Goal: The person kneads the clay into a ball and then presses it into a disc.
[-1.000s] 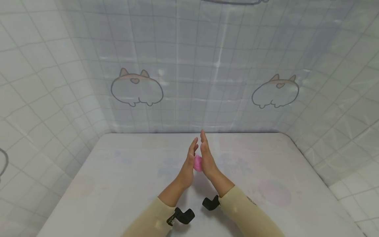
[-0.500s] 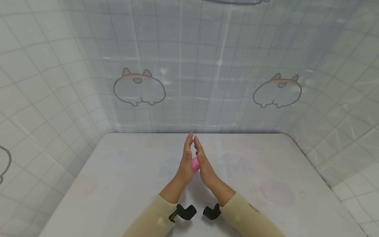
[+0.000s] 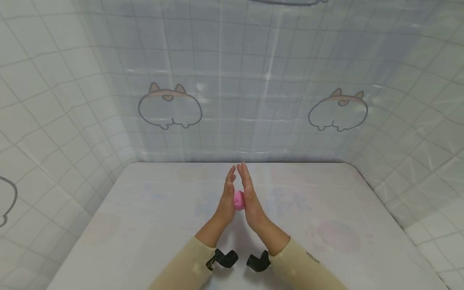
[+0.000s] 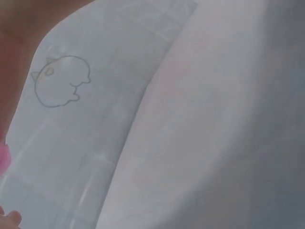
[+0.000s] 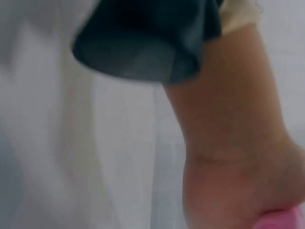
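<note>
Just below the centre of the head view, the left hand (image 3: pixel 224 204) and right hand (image 3: pixel 255 207) hold a creased pink lump (image 3: pixel 239 201) between their palms, over the white table (image 3: pixel 145 229). Both hands' fingers are straight, pointing up the frame, tips nearly meeting.

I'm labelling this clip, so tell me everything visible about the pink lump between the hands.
The pink lump is small and rounded, soft and clay-like in look, with what seems a crease on its near side. It touches both palms, between the left hand and right hand, apparently above the table. Its sides are partly hidden.
</note>
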{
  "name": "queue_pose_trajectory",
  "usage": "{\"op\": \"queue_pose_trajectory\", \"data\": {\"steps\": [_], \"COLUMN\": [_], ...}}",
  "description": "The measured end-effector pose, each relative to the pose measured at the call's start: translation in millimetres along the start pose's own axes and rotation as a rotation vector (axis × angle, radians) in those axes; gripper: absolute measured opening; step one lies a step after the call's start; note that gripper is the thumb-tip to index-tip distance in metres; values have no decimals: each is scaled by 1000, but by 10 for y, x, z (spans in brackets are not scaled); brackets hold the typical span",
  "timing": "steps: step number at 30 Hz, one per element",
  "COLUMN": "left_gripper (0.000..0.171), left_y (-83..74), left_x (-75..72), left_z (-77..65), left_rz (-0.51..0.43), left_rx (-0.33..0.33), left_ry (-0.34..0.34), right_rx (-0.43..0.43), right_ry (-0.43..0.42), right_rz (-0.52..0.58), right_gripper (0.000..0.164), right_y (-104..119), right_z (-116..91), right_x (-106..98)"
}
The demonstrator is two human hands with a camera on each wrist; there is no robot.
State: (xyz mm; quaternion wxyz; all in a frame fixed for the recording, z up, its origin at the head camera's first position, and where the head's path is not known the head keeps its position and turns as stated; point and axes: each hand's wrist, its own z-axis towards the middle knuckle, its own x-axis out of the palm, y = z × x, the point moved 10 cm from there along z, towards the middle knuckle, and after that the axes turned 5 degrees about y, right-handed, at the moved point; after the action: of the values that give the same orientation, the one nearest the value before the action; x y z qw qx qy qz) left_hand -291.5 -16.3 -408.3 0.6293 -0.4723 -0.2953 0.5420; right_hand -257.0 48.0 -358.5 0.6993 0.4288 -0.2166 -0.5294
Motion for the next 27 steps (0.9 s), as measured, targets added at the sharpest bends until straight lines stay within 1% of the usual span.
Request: {"op": "queue_pose_trajectory", "data": {"steps": [4, 7, 12, 14, 17, 20, 23, 27], "left_gripper": [84, 85, 84, 82, 80, 80, 79, 79], "left_y": [-12, -67, -195, -239, -282, -299, -306, -336], "left_x": [99, 159, 245, 275, 291, 276, 252, 234], "left_z": [-27, -50, -87, -89, -84, -61, -31, 7], "left_rz": [35, 60, 54, 44, 42, 19, -9, -34], "left_rx": [11, 37, 88, 112, 129, 124, 119, 155], "left_ry": [64, 93, 135, 144, 142, 123, 102, 83], "right_rx": [41, 80, 154, 176, 200, 225, 250, 270], "right_ry": [-65, -115, -153, -155, -153, -135, -111, -88], "right_rz": [9, 24, 72, 68, 44, -3, -35, -56], "right_gripper": [81, 77, 72, 72, 73, 77, 78, 76], "right_y": [-59, -110, -195, -250, -333, -429, -528, -646], "right_z": [31, 52, 94, 110, 128, 130, 121, 105], "right_x": [-113, -200, -293, -331, -377, -401, -411, -427]}}
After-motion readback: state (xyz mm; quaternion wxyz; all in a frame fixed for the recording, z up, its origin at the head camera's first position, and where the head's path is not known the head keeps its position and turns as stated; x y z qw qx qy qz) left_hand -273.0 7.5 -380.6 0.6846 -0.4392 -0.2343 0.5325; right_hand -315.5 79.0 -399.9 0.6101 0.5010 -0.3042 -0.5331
